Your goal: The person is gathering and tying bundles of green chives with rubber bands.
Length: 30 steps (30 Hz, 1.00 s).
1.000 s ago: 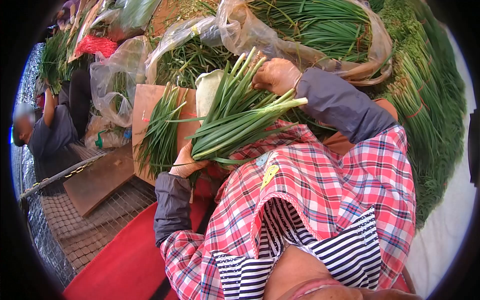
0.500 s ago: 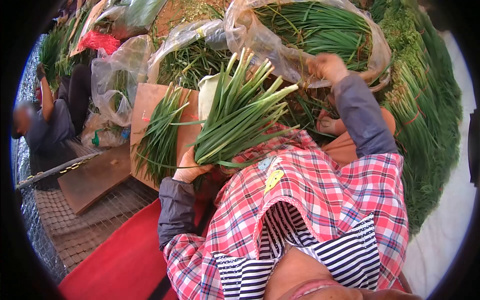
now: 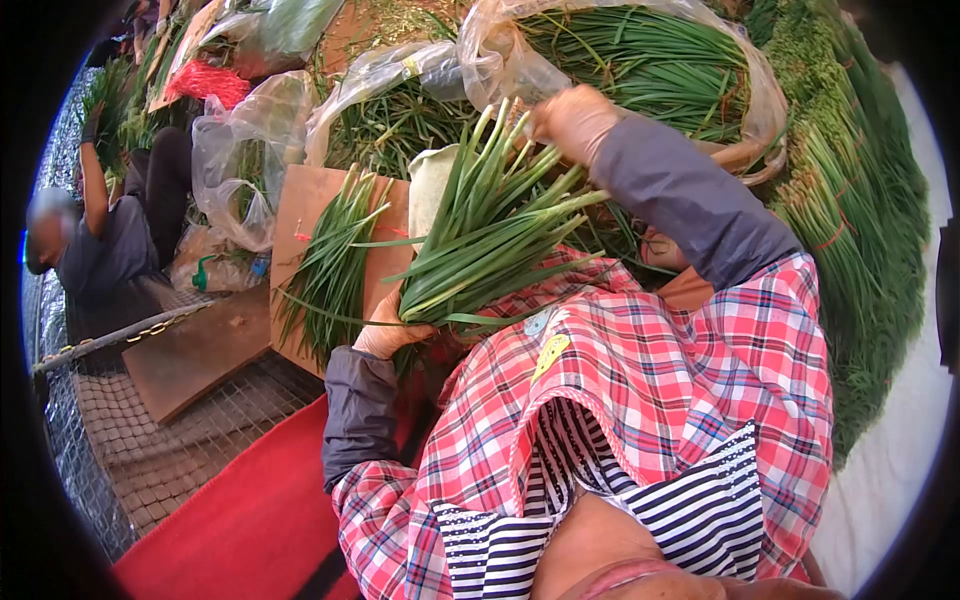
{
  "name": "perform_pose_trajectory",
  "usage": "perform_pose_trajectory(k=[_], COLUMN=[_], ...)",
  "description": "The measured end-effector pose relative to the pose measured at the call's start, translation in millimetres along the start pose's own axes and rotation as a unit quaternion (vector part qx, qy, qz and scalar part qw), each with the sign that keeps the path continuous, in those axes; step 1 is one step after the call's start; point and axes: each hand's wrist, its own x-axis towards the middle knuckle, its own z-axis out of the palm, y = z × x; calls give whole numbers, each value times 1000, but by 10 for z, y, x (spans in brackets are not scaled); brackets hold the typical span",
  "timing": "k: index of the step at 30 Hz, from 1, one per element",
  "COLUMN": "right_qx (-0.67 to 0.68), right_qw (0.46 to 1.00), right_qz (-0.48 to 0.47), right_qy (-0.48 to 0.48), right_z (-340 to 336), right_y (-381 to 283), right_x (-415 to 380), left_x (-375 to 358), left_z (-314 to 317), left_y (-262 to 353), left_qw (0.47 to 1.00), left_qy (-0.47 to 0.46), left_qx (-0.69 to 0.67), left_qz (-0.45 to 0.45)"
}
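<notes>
My left hand (image 3: 392, 328) is wrapped around the leafy lower part of a bunch of green chives (image 3: 490, 235), whose pale stalk ends fan out upward. At the stalk ends on the upper right is my right hand (image 3: 578, 125), its fingers curled in; whether a stalk is pinched between them is hidden. A smaller bunch of chives (image 3: 338, 265) lies on a brown board (image 3: 295, 205) left of the held bunch. Behind the stalks, a pale cloth-like piece (image 3: 430, 185) shows at the board's edge.
Clear plastic bags (image 3: 245, 140) and an open bag (image 3: 770, 120) full of chives stand ahead. Tied chives (image 3: 835, 210) are piled along the right. Red string (image 3: 208, 84) lies upper left. Another person (image 3: 110, 250) sits at far left, beyond a metal bar (image 3: 120, 338).
My right hand has moved left, from beside the open bag to the stalk ends of the held bunch. My left hand keeps its hold on the chives.
</notes>
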Motion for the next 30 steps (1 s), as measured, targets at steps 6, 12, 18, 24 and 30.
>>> perform_pose_trajectory(k=[6, 12, 18, 24, 30], right_qx=[309, 94, 162, -38, 129], right_qw=[929, 922, 979, 985, 974], right_qz=[195, -259, -57, 88, 120], right_qy=[51, 274, 113, -142, -146], right_z=[-144, -307, -154, 384, 464], right_y=[709, -125, -239, 678, 936], right_x=[-187, 26, 122, -85, -563], left_x=[0, 34, 5, 54, -7], left_z=[-31, -10, 32, -79, -8], left_y=[59, 57, 4, -151, -45], left_qw=[997, 999, 997, 998, 998], left_qy=[-19, -13, 8, -8, -10], left_qx=[-21, 24, 58, 66, -56], left_qz=[-65, -26, 57, 18, -5])
